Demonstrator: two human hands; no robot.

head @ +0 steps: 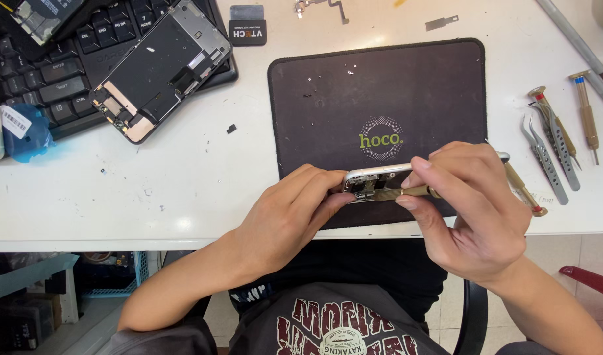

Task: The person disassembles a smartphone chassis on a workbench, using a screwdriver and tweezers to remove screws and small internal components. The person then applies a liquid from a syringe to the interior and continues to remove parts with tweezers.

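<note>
White surface [183, 184] spread across the view, its far edges cut off by the frame. Dark mat [380, 85] lying square on it, taken here as the landmark. Left of the mat, a black keyboard [65, 72], partly cut off at the top and covered by an opened phone [160, 69] lying screen-down with its insides showing. Right of the mat, tweezers [543, 158] and small screwdrivers [585, 115] side by side, one screwdriver half hidden behind the right hand. At the mat's near edge, a silver phone frame [374, 181] held on its side, most of it hidden by fingers, so its length hard to judge. Left hand [285, 217] clamped on the frame's left end. Right hand [469, 210] closed around a brass-coloured screwdriver [407, 193], thumb and forefinger pinching the shaft, tip inside the frame and hard to make out. Beyond the mat, small metal parts [321, 6], too small to identify.
</note>
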